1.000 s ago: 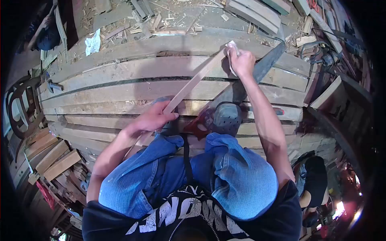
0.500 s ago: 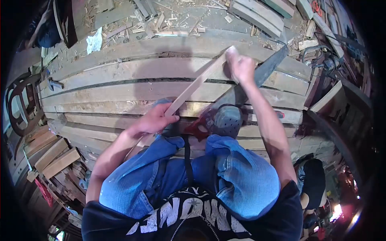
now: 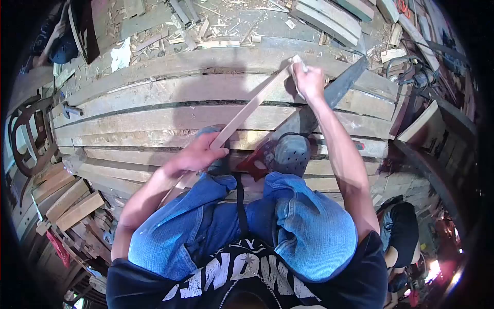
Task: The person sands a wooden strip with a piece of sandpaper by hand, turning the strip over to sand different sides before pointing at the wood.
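Gripping the wooden strip [image 3: 252,105] midway, left hand [image 3: 196,153]; right hand [image 3: 310,83] clamps a pale pad [image 3: 295,59] near its tip — work done (or left) unclear.

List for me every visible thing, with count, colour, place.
Planks: many, brown, underfoot
Wood strip: one, tan, over planks
Folded sheet: one, whitish, strip's far end
Shoes: two, grey, on planks
Handsaw: one, grey-red, near shoes
Cloth or paper: one, white, upper left
Wood scraps: many, pale, top
Corded tool: one, dark, upper right
Co-workers: two, dark clothes, upper left, lower right
Jeans: one pair, blue, below
Left hand: one, bare, gripping strip
Right hand: one, bare, gripping sheet
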{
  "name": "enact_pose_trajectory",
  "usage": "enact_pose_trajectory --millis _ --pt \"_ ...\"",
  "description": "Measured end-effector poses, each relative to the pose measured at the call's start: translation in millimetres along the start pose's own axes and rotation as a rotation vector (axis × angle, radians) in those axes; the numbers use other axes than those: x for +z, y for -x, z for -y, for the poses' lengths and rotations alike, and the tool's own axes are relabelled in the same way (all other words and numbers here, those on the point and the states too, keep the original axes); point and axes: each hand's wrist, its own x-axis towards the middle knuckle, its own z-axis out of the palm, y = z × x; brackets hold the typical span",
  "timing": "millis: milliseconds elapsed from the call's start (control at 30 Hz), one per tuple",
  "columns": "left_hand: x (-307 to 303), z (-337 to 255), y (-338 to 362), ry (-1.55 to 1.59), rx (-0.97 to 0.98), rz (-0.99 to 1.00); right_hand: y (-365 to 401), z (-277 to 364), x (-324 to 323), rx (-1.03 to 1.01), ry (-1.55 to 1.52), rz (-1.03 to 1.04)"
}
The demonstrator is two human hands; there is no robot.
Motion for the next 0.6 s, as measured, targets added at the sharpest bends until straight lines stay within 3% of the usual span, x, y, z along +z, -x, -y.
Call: enact_pose_trajectory --millis 167,233,367,433,500,600 --pt "3 4 0 0.078 -0.026 0.006 -6 -11 9 0.026 0.033 -0.143" --pt "0 6 -2 -0.033 -0.004 0.007 8 -9 10 0.089 -0.078 -0.099" --pt "4 11 -3 -0.025 -0.038 0.008 -3 -10 7 0.184 -0.013 -0.113" --pt "1 20 -7 -0.073 0.105 -0.008 -7 -15 14 0.198 -0.016 -0.158" --pt "2 19 -4 -0.145 0.143 -0.047 12 -27 21 0.068 -0.081 -0.112" --pt "4 13 -2 -0.207 0.167 -0.095 15 -9 8 0.109 -0.041 -0.119"
